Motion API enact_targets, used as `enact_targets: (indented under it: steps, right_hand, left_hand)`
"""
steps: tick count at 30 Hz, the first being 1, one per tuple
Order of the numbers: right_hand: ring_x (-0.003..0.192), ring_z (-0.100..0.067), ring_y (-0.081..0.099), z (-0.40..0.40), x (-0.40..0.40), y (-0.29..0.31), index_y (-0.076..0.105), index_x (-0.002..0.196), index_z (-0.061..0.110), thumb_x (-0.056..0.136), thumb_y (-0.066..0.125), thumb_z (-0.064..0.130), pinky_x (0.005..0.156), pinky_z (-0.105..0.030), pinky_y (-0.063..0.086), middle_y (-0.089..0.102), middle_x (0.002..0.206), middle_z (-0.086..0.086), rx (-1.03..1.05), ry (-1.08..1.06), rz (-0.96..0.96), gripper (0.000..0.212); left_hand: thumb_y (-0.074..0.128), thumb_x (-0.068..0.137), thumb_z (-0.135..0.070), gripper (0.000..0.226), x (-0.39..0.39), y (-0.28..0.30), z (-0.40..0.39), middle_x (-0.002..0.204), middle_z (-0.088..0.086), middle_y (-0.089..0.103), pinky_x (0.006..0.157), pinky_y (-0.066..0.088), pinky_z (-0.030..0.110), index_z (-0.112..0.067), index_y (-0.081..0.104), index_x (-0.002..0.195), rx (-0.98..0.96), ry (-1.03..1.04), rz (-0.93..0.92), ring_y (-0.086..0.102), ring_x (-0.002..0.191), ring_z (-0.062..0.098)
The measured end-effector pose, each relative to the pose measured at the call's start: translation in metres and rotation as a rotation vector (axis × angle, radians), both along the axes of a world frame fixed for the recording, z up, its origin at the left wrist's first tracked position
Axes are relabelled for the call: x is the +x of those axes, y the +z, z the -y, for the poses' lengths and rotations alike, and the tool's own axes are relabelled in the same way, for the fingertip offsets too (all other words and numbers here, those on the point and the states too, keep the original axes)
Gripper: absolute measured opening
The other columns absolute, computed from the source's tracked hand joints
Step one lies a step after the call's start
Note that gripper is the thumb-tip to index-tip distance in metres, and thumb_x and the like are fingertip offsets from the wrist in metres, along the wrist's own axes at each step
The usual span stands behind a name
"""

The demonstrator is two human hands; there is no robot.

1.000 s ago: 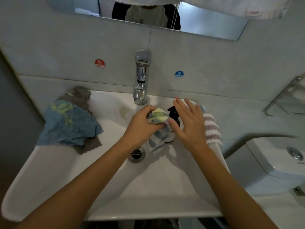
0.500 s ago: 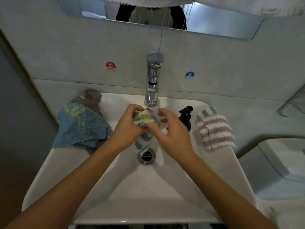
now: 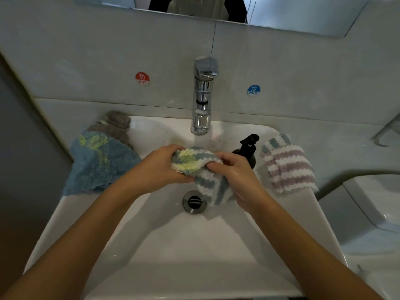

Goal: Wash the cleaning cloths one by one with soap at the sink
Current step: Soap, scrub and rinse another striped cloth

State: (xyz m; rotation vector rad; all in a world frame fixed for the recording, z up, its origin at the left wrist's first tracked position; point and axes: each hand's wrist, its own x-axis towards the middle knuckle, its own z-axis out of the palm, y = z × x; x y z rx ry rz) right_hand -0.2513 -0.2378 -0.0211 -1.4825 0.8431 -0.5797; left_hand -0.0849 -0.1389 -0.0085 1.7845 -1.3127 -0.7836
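Over sink (image 3: pixel 112 245), both hands (image 3: pixel 159 167) (image 3: pixel 236 172) bunching striped cloth (image 3: pixel 201 169), tail hanging drainward

glossy white sink (image 3: pixel 186 252); polished chrome tap (image 3: pixel 202 94); fluffy striped cloth (image 3: pixel 201 169).

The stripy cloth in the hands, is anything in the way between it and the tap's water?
Nothing visible blocks it. Both hands, left hand and right hand, grip the blue-and-white striped cloth over the sink, just in front of the tap. The black soap bottle stands off to the right, beside the right hand.
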Motion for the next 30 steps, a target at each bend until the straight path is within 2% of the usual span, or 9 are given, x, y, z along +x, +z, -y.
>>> enact_targets:
  steps: [3,6,10,13,17,20,24,26,30]
  right_hand:
    - [0.095,-0.033,0.069,0.002,-0.003,0.001,0.069,0.103,0.003,0.091,0.066,0.016,0.086,-0.043,0.054,0.072,0.100,-0.018,-0.040,0.011,-0.037,0.018]
    - [0.087,-0.020,0.069,0.003,-0.005,0.004,0.063,0.098,0.010,0.096,0.060,0.022,0.077,-0.031,0.054,0.069,0.094,-0.008,-0.086,0.097,-0.077,0.012]
    - [0.078,-0.009,0.067,0.002,-0.006,0.007,0.055,0.095,0.021,0.099,0.055,0.024,0.066,-0.020,0.053,0.067,0.090,0.002,-0.147,0.166,-0.102,0.005]
    - [0.073,-0.006,0.066,0.001,-0.007,0.009,0.058,0.094,0.020,0.098,0.057,0.024,0.063,-0.018,0.052,0.067,0.085,0.001,-0.140,0.171,-0.084,0.005]
    - [0.082,-0.017,0.070,-0.001,-0.007,0.009,0.065,0.104,0.011,0.094,0.063,0.022,0.072,-0.024,0.055,0.072,0.091,-0.007,0.099,0.142,-0.009,0.016]
    - [0.100,-0.026,0.070,-0.008,-0.002,0.006,0.066,0.114,0.005,0.092,0.064,0.034,0.087,-0.032,0.055,0.072,0.109,-0.013,0.227,0.091,0.075,0.037]
    - [0.085,-0.014,0.069,-0.020,0.013,0.007,0.063,0.102,0.015,0.095,0.062,0.024,0.070,-0.020,0.056,0.070,0.097,-0.005,0.003,-0.094,0.122,0.012]
    - [0.080,-0.007,0.065,-0.022,0.021,0.010,0.054,0.097,0.022,0.093,0.065,0.019,0.067,-0.018,0.055,0.065,0.094,0.001,-0.087,-0.185,0.161,0.012]
    - [0.069,0.001,0.061,-0.027,0.038,0.012,0.052,0.091,0.022,0.093,0.064,0.018,0.062,-0.017,0.052,0.063,0.083,0.006,-0.107,-0.332,0.216,0.013]
  left_hand:
    - [0.082,0.074,-0.021,0.037,0.004,0.012,-0.007,0.092,-0.010,0.067,0.061,0.046,0.007,-0.029,0.058,0.101,0.070,-0.080,-0.049,0.062,0.072,-0.010]
    - [0.071,0.082,-0.030,0.031,0.008,0.022,-0.013,0.086,-0.006,0.063,0.057,0.047,0.010,-0.016,0.060,0.108,0.155,-0.148,-0.082,0.059,0.062,-0.006]
    - [0.047,0.091,-0.042,0.040,0.009,0.022,-0.013,0.070,0.002,0.051,0.065,0.052,0.023,-0.005,0.058,0.086,0.159,-0.077,-0.310,0.051,0.061,0.010]
    - [0.050,0.097,-0.029,0.030,0.013,0.016,-0.010,0.072,0.004,0.053,0.065,0.055,0.025,-0.003,0.063,0.087,0.140,-0.018,-0.288,0.054,0.061,0.009]
    - [0.063,0.090,-0.027,0.023,0.013,0.009,-0.006,0.064,0.000,0.056,0.058,0.052,0.021,-0.006,0.063,0.079,0.097,0.028,-0.256,0.054,0.057,0.006]
    - [0.067,0.087,-0.028,0.021,0.008,0.004,-0.003,0.062,-0.006,0.062,0.056,0.047,0.016,-0.012,0.062,0.076,0.032,0.085,-0.295,0.058,0.059,0.005]
    - [0.073,0.083,-0.016,0.019,-0.009,0.002,0.005,0.068,-0.004,0.062,0.052,0.044,0.014,-0.015,0.055,0.077,-0.140,0.190,-0.326,0.058,0.059,0.003]
    - [0.072,0.083,-0.010,0.027,-0.023,0.002,0.010,0.066,-0.004,0.055,0.052,0.045,0.015,-0.016,0.048,0.074,-0.270,0.253,-0.350,0.053,0.057,0.002]
    - [0.057,0.096,-0.031,0.028,-0.051,0.001,0.019,0.065,-0.007,0.050,0.055,0.045,0.015,-0.015,0.046,0.075,-0.410,0.388,-0.306,0.049,0.056,-0.001]
